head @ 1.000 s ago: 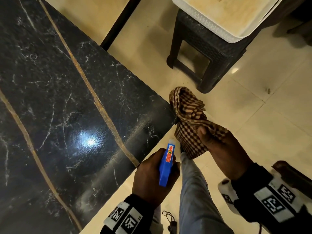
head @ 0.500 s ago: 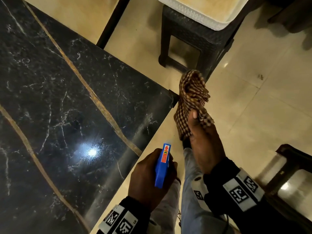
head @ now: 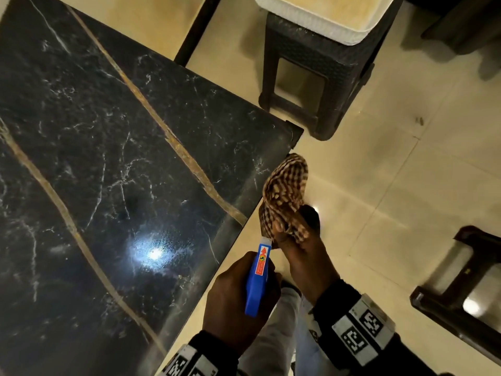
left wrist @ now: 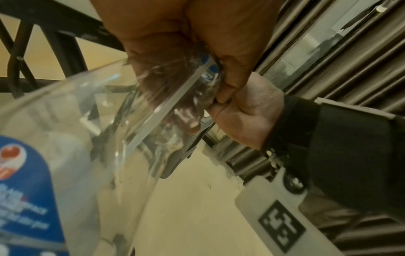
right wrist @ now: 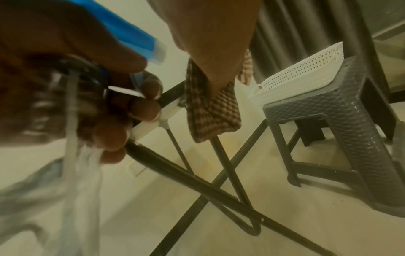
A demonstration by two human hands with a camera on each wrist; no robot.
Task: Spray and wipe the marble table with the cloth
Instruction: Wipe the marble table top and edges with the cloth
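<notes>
The black marble table with gold veins fills the left of the head view. My left hand grips a spray bottle with a blue head just off the table's near edge, nozzle pointing away from me. Its clear body with a blue label shows in the left wrist view. In the right wrist view the fingers curl round the bottle's neck and trigger. My right hand holds a brown checked cloth bunched beside the table's corner; the cloth hangs down off the table.
A dark wicker stool carrying a white perforated basket stands on the tiled floor beyond the table's corner. Another dark stool is at the right. Black crossed table legs run under the top.
My right hand with the cloth has drawn in toward me and the spray bottle, along the table's near edge. The left hand keeps its hold on the bottle.
</notes>
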